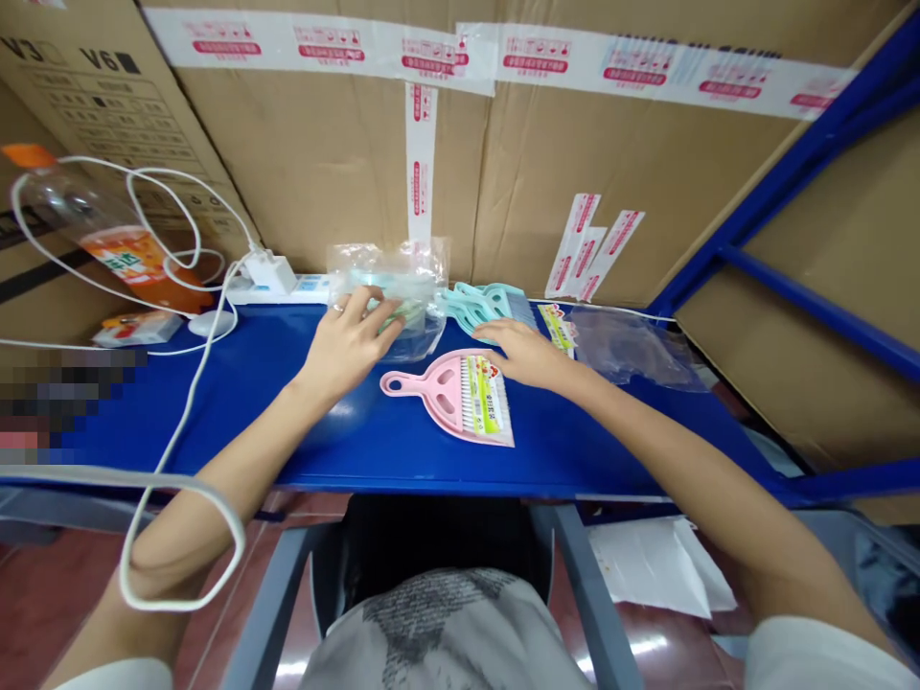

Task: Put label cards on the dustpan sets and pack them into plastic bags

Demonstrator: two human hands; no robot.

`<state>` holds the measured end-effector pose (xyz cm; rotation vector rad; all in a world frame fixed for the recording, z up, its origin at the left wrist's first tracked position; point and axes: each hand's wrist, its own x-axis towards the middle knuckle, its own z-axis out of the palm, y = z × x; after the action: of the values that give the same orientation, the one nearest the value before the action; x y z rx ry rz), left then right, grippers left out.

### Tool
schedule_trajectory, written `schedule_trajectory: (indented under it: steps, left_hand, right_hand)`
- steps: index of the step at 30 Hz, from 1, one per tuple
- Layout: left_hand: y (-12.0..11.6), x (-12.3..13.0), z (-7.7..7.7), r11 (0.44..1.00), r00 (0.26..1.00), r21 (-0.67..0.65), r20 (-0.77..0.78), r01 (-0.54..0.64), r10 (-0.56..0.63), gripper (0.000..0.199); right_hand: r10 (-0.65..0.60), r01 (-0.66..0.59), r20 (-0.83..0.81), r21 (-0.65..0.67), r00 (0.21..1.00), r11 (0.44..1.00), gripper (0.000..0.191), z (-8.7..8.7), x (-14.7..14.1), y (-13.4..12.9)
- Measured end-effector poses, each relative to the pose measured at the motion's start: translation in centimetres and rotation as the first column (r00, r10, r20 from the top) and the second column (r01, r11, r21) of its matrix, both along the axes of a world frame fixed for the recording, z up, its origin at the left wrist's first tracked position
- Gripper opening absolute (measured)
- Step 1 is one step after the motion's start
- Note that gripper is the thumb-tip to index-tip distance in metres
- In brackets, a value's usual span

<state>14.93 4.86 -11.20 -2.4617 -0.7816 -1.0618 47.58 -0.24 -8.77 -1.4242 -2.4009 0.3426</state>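
Observation:
A pink dustpan (444,395) lies on the blue table with a white-bristled brush and a yellow-green label (487,395) on it, its handle toward the left. Behind it are teal dustpans (485,305). My right hand (521,350) rests between the two, fingers spread near the teal ones and the pink one's top edge. Clear plastic bags (424,331) lie at the back, something pale green showing through them. Over their left part is my left hand (357,335), fingers apart and slightly bent, touching the plastic.
An orange drink bottle (129,251), white cables and a power strip (306,287) are at the left. Another label card (558,329) and clear plastic (632,347) lie at the right. Cardboard (323,163) stands behind the blue table (402,470); a blue frame (805,297) rises at the right.

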Motion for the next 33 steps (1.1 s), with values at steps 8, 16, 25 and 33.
schedule_trajectory:
  steps: [8, 16, 25, 33]
  left_hand:
    - [-0.9, 2.1, -1.4, 0.997, 0.986, -0.076, -0.163, 0.028, -0.04, 0.038]
    - [-1.0, 3.8, -3.1, 0.989, 0.969, 0.022, -0.205, 0.146, -0.139, 0.036]
    - [-0.6, 3.8, -3.9, 0.974, 0.975, 0.109, -0.122, 0.197, -0.184, 0.033]
    - [-0.9, 4.3, -4.6, 0.958, 0.954, 0.083, -0.143, 0.276, -0.263, 0.028]
  right_hand:
    - [-0.349, 0.315, -0.138, -0.218, 0.927, 0.924, 0.029, -0.3, 2.0, -2.3]
    - [-0.788, 0.107, -0.41, -0.855, 0.459, 0.507, 0.012, 0.8, 4.4, -7.1]
    - [-0.786, 0.18, -0.372, -0.841, 0.494, 0.511, 0.015, -0.6, 3.1, -4.5]
    - [-0.75, 0.035, -0.467, -0.838, 0.468, 0.544, 0.036, -1.4, 1.3, -5.9]
